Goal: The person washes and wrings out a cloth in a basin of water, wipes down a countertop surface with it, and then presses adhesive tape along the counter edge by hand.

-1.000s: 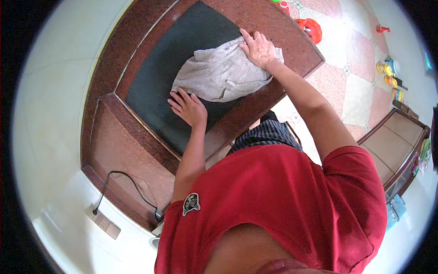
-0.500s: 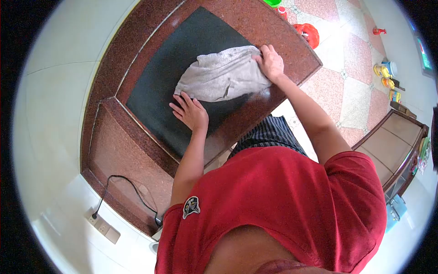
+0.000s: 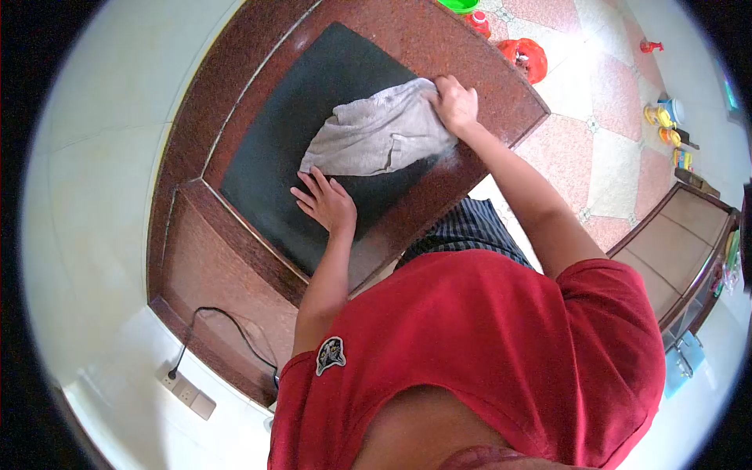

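Note:
A wrinkled light grey cloth (image 3: 368, 137) lies on a black panel (image 3: 274, 149) set on the reddish-brown stone counter (image 3: 501, 94). At the cloth's lower left corner, my left hand (image 3: 327, 204) rests with its fingers spread, the fingertips touching the cloth's edge. My right hand (image 3: 456, 103) is at the cloth's right end, its fingers bent over the edge; the fingertips are partly hidden, and the cloth's edge is under them. The cloth has folds along its upper side and a small crease near its lower middle.
A lower ledge (image 3: 227, 274) with a black cable (image 3: 235, 321) runs to a wall socket (image 3: 186, 393) at lower left. Beyond the counter, a red bag (image 3: 526, 61) and a green basin (image 3: 459, 5) stand on the tiled floor. A tiled cabinet (image 3: 677, 239) is at right.
My right hand has drawn inward from the far right of the cloth, and the cloth's right end has bunched leftward. My left hand has stayed at the lower left corner.

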The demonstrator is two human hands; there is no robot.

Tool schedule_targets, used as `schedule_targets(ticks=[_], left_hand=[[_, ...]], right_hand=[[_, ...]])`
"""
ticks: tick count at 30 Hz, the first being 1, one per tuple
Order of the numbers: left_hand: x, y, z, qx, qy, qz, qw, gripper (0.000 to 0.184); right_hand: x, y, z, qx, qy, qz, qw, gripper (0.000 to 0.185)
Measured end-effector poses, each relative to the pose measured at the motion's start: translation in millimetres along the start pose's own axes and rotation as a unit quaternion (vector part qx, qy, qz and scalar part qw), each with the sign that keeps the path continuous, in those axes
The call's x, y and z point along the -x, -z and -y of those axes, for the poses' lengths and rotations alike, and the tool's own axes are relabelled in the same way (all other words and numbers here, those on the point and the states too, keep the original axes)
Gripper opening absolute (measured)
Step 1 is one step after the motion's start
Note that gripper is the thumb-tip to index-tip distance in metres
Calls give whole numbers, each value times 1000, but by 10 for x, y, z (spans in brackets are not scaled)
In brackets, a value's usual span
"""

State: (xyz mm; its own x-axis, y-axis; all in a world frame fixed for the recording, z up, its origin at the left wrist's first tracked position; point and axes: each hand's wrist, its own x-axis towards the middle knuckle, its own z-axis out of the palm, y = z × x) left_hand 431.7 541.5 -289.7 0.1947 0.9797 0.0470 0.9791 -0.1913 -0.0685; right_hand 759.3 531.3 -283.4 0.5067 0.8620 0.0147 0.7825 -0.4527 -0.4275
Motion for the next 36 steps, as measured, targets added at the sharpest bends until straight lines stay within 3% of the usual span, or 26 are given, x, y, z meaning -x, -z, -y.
schedule_targets(ticks=[3,6,9,14,17,23,27,32,36], left_hand=[[-11,-11,-8,-1,-2,-5,1000,51],[5,-3,-20,-2,-1,-1,1000,51],[-54,-33,6,-3,-10,-23,1000,52],[-26,-64,3,6,-5,-11,1000,52],[1,-74,31,-4,0,2,1000,52],[-20,-37,-19,4,5,-3,1000,51],[-9,-30,-8,11,3,4,1000,51],[-37,-7,-12,-17,1,33,999,52],[-61,3,-34,-18,0,36,999,52]], right_hand=[[-321,11,288,-43,-130,54,989,35],[-193,-83,204,-54,-85,44,994,39],[151,122,99,-55,45,24,997,44],[-262,5,326,-56,-113,59,990,42],[-332,-34,367,-85,-130,52,986,39],[101,48,142,-54,17,19,998,50],[-256,95,286,-46,-95,123,987,51],[-741,3,583,-69,-132,68,986,35],[-540,-478,707,11,123,-111,986,39]])
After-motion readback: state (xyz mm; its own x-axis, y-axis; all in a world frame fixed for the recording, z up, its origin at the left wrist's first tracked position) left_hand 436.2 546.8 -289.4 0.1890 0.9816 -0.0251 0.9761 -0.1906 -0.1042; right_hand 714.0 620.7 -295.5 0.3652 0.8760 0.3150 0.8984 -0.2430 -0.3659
